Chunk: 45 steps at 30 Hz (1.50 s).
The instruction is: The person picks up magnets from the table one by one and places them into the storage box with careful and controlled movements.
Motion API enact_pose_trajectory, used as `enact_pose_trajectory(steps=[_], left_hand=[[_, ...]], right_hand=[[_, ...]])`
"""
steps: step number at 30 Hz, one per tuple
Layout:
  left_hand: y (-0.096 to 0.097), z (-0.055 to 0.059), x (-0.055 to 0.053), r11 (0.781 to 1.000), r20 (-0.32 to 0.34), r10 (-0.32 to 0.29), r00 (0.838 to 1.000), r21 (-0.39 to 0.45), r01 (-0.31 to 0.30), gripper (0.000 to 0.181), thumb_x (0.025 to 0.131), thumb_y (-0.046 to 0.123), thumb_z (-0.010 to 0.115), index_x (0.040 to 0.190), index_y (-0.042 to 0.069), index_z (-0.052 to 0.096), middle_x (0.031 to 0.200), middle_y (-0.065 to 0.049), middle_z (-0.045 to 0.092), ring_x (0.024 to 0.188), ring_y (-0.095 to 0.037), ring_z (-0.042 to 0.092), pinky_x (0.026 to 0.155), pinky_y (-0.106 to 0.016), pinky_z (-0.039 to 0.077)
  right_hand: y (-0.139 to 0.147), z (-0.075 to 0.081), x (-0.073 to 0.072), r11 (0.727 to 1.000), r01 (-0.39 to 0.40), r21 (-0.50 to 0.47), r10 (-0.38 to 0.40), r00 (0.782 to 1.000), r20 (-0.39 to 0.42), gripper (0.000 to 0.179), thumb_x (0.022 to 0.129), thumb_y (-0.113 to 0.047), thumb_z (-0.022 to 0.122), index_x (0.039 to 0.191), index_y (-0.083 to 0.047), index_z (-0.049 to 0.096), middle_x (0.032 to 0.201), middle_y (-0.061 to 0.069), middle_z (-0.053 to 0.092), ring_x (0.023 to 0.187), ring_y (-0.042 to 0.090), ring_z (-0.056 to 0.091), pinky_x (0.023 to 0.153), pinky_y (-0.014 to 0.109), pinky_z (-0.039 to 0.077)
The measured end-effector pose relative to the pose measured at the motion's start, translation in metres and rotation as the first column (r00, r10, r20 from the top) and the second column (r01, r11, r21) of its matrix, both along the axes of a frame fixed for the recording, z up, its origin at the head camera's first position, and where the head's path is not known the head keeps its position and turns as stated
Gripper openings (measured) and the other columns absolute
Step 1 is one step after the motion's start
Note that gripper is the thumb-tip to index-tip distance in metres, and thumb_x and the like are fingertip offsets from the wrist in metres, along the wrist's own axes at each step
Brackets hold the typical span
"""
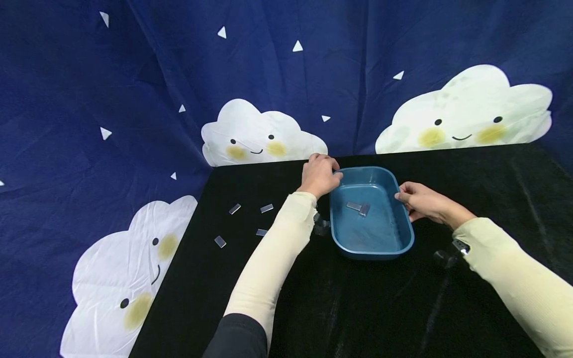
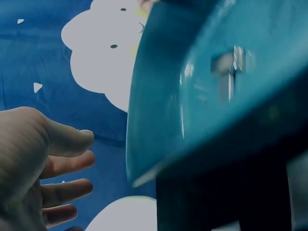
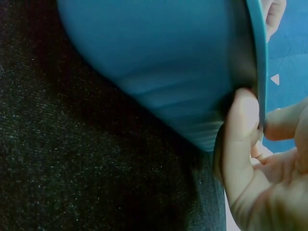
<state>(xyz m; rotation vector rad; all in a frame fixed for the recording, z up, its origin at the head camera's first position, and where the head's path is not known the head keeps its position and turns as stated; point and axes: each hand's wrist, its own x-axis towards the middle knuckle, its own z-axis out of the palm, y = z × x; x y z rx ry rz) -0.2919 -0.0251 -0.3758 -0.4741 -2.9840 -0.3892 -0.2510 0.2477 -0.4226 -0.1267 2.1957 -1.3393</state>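
Note:
A blue plastic basin [image 1: 371,251], rounded and rectangular, sits before me at the middle of the table. Two small silver rectangular pieces [image 1: 359,208] lie touching inside it; the left wrist view shows the same pieces [image 2: 228,72] blurred. My right hand [image 1: 425,201] pinches the basin's right rim, thumb on one side and fingers on the other, as the right wrist view shows. At the far left corner of the rim is my left hand [image 1: 320,174]. In the left wrist view its fingers [image 2: 70,191] are loosely extended, with a gap to the basin wall.
Several more silver pieces lie apart on the black cloth [image 1: 197,288] to the left, among them one piece [image 1: 235,209] farther back and one [image 1: 220,241] nearer. My left forearm partly covers another piece [image 1: 261,232]. A blue curtain [image 1: 268,74] with clouds hangs behind.

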Motion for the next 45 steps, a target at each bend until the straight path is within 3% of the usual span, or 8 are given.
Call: enact_pose_trajectory(steps=[5, 13, 31, 38, 45], left_hand=[[-0.028, 0.009, -0.002, 0.999, -0.032, 0.02, 0.999, -0.029, -0.021, 0.024, 0.094, 0.035, 0.063, 0.109, 0.02, 0.074, 0.129, 0.0, 0.065, 0.133, -0.024, 0.046, 0.104, -0.045, 0.045], [-0.075, 0.02, -0.007, 0.997, -0.031, 0.072, 0.997, 0.02, -0.071, 0.025, 0.093, 0.031, 0.065, 0.109, 0.014, 0.074, 0.131, -0.005, 0.064, 0.131, -0.028, 0.047, 0.102, -0.05, 0.044], [-0.138, 0.03, -0.004, 0.993, -0.038, 0.116, 0.993, 0.013, -0.116, 0.023, 0.094, 0.026, 0.063, 0.108, 0.012, 0.074, 0.126, -0.006, 0.068, 0.131, -0.03, 0.049, 0.108, -0.052, 0.041], [-0.164, 0.023, -0.001, 0.989, -0.009, 0.145, 0.989, 0.018, -0.145, 0.023, 0.093, 0.026, 0.063, 0.108, 0.012, 0.074, 0.122, -0.008, 0.069, 0.123, -0.032, 0.053, 0.104, -0.053, 0.042], [-0.189, 0.011, 0.003, 0.977, 0.056, 0.208, 0.977, 0.029, -0.21, 0.026, 0.094, 0.026, 0.061, 0.111, 0.01, 0.073, 0.124, -0.013, 0.068, 0.128, -0.035, 0.049, 0.105, -0.056, 0.039]], right_hand=[[-0.001, 0.003, 0.0, 1.0, -0.004, -0.003, 0.004, 1.0, -0.01, 0.031, 0.106, -0.023, 0.036, 0.126, 0.0, 0.035, 0.094, 0.005, 0.052, 0.076, 0.015, 0.059, 0.066, 0.03, 0.057], [0.001, 0.004, -0.001, 1.0, -0.002, 0.002, 0.002, 1.0, -0.004, 0.03, 0.105, -0.022, 0.036, 0.126, 0.0, 0.035, 0.097, 0.006, 0.052, 0.077, 0.016, 0.06, 0.068, 0.031, 0.057], [0.001, 0.005, -0.001, 1.0, 0.0, 0.005, 0.0, 1.0, -0.003, 0.032, 0.105, -0.021, 0.035, 0.127, 0.001, 0.034, 0.098, 0.007, 0.051, 0.08, 0.017, 0.06, 0.069, 0.032, 0.058], [0.001, 0.001, 0.0, 1.0, 0.0, -0.015, 0.0, 1.0, 0.006, 0.028, 0.105, -0.021, 0.036, 0.123, 0.0, 0.035, 0.096, 0.006, 0.051, 0.076, 0.015, 0.061, 0.067, 0.03, 0.058], [-0.001, -0.002, -0.001, 1.0, 0.028, -0.002, -0.028, 0.999, 0.022, 0.025, 0.105, -0.029, 0.042, 0.115, -0.007, 0.039, 0.085, 0.0, 0.05, 0.074, 0.014, 0.06, 0.067, 0.029, 0.057]])
